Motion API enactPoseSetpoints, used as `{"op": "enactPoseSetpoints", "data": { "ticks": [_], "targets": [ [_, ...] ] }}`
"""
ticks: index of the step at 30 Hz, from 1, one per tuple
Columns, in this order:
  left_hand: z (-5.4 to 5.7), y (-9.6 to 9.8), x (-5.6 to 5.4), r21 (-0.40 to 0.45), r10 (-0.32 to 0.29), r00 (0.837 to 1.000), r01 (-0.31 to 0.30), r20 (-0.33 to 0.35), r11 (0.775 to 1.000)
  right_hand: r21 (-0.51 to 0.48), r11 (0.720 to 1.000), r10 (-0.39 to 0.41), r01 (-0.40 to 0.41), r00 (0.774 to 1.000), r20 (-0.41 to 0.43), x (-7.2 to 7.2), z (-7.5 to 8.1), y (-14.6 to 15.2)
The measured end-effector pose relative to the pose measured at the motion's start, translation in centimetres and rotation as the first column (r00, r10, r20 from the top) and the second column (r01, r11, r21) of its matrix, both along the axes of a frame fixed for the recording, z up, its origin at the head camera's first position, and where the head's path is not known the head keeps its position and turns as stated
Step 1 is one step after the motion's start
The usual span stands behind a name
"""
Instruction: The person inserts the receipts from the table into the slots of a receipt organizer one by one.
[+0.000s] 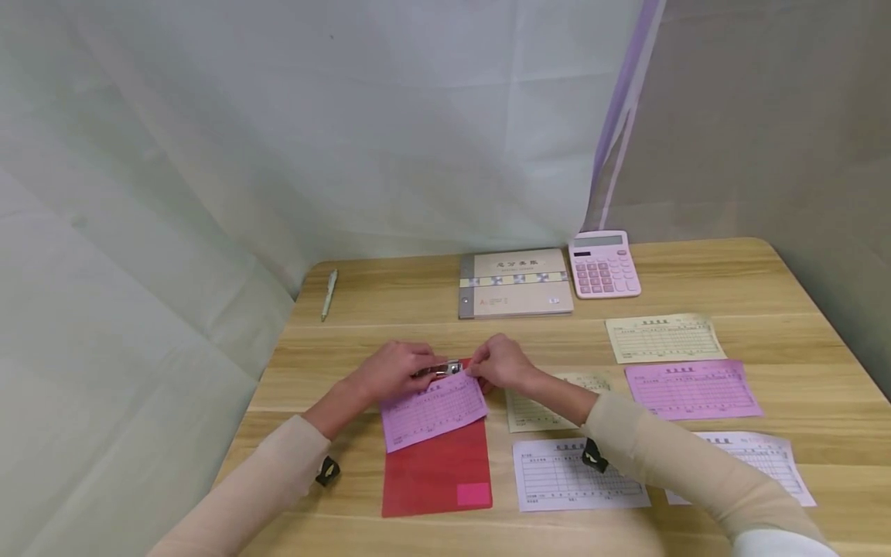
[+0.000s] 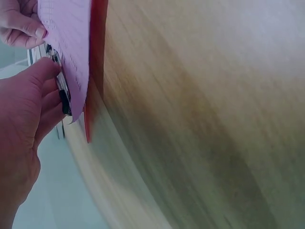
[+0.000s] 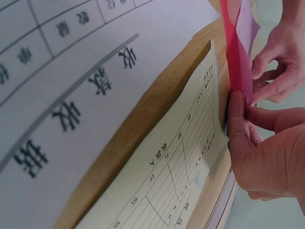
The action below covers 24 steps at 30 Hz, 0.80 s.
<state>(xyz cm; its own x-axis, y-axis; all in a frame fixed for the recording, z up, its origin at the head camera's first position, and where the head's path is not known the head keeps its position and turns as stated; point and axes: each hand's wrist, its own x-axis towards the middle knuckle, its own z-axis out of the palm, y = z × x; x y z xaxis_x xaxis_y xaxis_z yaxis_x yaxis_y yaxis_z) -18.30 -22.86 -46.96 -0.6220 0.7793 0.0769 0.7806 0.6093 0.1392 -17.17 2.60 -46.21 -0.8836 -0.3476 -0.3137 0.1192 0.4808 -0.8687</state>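
Note:
A red clipboard (image 1: 437, 480) lies before me with a purple receipt form (image 1: 433, 410) slanted over its upper half, the form's top edge at the metal clip (image 1: 452, 367). My left hand (image 1: 394, 373) grips this clip; in the left wrist view the thumb presses on the near side of the clip (image 2: 63, 90), the fingers behind it. With thumb and index finger, my right hand (image 1: 503, 362) pinches the form's upper right corner. Seen from the right wrist, the right hand (image 3: 269, 152) is at the edge of the red board, close to the left hand (image 3: 281, 62).
Right of the clipboard lie a cream form (image 1: 536, 414) and a white form (image 1: 578, 483), partly under the right forearm. Farther right are another cream form (image 1: 664, 340), a purple form (image 1: 696, 391) and a white form (image 1: 759, 460). An account book (image 1: 515, 290), calculator (image 1: 604, 267) and pen (image 1: 329, 294) lie behind.

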Motion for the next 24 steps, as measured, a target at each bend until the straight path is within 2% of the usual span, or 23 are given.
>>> {"op": "enactPoseSetpoints", "data": {
  "ticks": [10,19,24],
  "targets": [
    [0.0,0.0,0.5,-0.02,-0.042,0.997,0.041,-0.058,0.999,0.001,1.0,-0.015,0.015,1.0,-0.015,0.1,-0.1,0.1],
    [-0.5,0.0,0.7,-0.045,-0.028,0.996,0.025,-0.087,0.999,-0.096,0.988,-0.115,0.121,0.991,0.063,-0.1,-0.9,0.2],
    [-0.5,0.0,0.8,-0.05,-0.024,0.996,0.02,-0.085,0.999,-0.116,0.982,-0.141,0.15,0.986,0.084,-0.2,-0.8,0.2]
  ]
}}
